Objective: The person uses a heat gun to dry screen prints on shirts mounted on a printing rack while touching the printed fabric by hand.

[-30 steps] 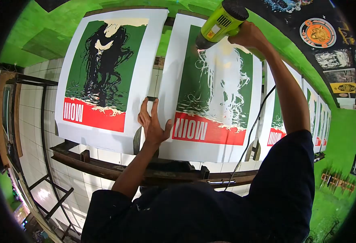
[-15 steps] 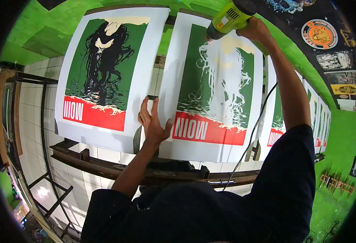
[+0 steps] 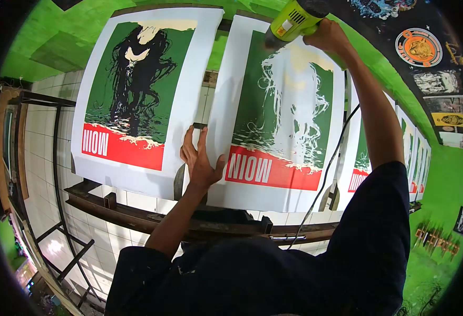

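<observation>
My right hand (image 3: 327, 38) is wrapped round the handle of a lime-green heat gun (image 3: 290, 23), held above the top of the middle print. Its dark nozzle points down and left. This print (image 3: 283, 113) is on white fabric, with a green field, a white figure and a red band reading MOIN. My left hand (image 3: 202, 163) rests by the print's left edge with fingers apart. Two of its fingertips meet a small dark piece (image 3: 198, 126) in the gap between prints; I cannot make out what it is. The left print (image 3: 136, 95) has the figure filled in black.
More prints (image 3: 360, 142) stand in a row on the right. A dark metal rail (image 3: 136, 220) runs along the near edge. The heat gun's black cord (image 3: 323, 184) hangs across the middle print's right side. A black metal frame (image 3: 58, 158) stands at the left.
The heat gun and my right hand have shifted slightly left and up over the middle print. My left hand stays in the same place.
</observation>
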Demonstrator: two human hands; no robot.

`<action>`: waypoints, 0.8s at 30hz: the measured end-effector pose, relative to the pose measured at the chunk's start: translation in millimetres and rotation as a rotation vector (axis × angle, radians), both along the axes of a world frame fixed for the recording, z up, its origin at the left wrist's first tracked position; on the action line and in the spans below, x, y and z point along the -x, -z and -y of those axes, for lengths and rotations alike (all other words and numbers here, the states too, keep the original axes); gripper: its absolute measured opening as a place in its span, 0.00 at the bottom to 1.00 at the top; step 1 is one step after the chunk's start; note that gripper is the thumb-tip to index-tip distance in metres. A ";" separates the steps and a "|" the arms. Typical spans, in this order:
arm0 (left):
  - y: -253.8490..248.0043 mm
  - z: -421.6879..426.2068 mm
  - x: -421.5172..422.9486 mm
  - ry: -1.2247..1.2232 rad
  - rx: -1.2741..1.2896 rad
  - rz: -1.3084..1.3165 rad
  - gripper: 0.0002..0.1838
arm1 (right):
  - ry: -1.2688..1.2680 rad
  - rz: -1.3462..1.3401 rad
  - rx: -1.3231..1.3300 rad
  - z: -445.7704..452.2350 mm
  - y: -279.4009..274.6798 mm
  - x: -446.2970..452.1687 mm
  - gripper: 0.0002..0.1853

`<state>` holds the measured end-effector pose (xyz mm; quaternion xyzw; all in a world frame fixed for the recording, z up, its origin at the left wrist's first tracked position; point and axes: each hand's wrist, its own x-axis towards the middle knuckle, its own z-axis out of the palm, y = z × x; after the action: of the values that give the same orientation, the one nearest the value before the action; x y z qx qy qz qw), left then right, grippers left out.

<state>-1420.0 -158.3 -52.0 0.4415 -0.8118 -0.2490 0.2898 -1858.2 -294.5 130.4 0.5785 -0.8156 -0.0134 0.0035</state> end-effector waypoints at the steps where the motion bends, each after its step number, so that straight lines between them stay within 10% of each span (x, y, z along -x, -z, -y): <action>1: -0.1 0.4 -0.5 0.003 -0.001 0.000 0.45 | 0.001 0.000 0.001 1.0 1.2 0.2 0.28; 24: -2.5 1.0 -0.7 -0.002 -0.006 0.033 0.44 | -0.054 -0.051 0.037 22.8 1.7 -0.3 0.29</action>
<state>-1419.3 -159.4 -49.5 0.4474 -0.8151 -0.2439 0.2755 -1857.9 -317.3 128.7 0.5997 -0.7993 -0.0128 0.0353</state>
